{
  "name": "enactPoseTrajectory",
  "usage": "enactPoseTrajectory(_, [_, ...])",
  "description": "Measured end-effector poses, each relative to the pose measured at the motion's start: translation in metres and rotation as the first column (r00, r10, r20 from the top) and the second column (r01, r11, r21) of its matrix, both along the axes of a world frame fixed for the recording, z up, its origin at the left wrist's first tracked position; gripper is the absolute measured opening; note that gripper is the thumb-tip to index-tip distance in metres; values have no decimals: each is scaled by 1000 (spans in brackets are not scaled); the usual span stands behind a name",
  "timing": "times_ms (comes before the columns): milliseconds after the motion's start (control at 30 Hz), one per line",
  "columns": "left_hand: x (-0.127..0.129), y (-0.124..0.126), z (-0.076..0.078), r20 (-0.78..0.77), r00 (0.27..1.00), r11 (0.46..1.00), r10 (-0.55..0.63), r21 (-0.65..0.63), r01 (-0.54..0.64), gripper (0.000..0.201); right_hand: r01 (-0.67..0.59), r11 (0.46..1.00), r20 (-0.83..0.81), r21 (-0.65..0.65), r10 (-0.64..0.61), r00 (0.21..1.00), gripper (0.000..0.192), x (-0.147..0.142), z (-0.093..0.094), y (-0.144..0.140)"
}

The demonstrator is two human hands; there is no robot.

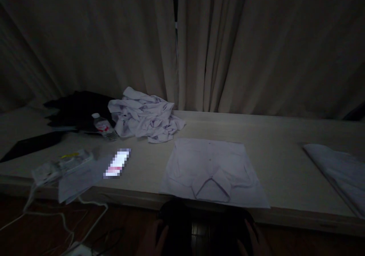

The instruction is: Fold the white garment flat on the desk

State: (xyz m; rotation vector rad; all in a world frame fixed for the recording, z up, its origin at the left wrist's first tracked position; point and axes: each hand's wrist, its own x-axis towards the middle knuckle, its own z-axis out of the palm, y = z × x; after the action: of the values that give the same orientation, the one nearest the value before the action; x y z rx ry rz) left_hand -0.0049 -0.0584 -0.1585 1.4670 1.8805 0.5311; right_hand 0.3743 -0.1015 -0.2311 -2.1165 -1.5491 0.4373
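Only the head view here and it's really dark, so take the small stuff with a grain of salt. Both hands sit at the very bottom of the frame, below the front edge of the table [285,134]: left hand [155,239] and right hand [253,240], each resting against a side of some dark round thing [205,225] down in front of the person. Can't make out what that thing is, and I honestly cannot tell how the fingers sit, whether they're wrapped tight or just lying loose on it, too murky. Right above the hands a folded white shirt [213,168] lies flat, collar toward the person, and its near hem hangs just over the table's front edge. Behind it to the left there's a crumpled heap of white shirts [145,115] pushed back near the curtain [242,47]. Just beside the heap lies a plastic bottle [104,128] on its side, with a pile of dark clothes [76,108] behind it. A lit phone [117,163] rests between the bottle and the folded shirt, well apart from both. Papers [76,176] poke over the front edge at the left, and a white cable [65,218] trails down to the floor. Another folded white cloth [339,172] sits at far right, with a wide bare stretch of tabletop between it and the folded shirt
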Motion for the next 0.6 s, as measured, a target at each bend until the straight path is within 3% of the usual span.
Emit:
enactPoseTrajectory(100, [-15,35,8,193,970,985,147,-123,-125,49,1,984,-138,-179,-26,990,57,35,23,13])
enactPoseTrajectory(167, [-21,57,9,300,910,945,286,-243,-217,54,-1,967,-171,-256,-44,984,51,62,46,27])
enactPoseTrajectory(267, [-21,81,12,390,812,882,434,-368,-294,60,56,965,-177,-255,-104,979,44,93,84,53])
enactPoseTrajectory(367, [-19,97,13,408,789,866,460,-402,-297,61,133,966,-169,-221,-172,970,46,109,114,87])
enactPoseTrajectory(467, [-17,105,11,411,787,869,460,-391,-303,50,188,962,-137,-197,-216,967,53,114,123,124])
enactPoseTrajectory(600, [-15,106,10,408,794,881,451,-348,-321,41,169,949,-50,-266,-189,981,67,103,114,161])
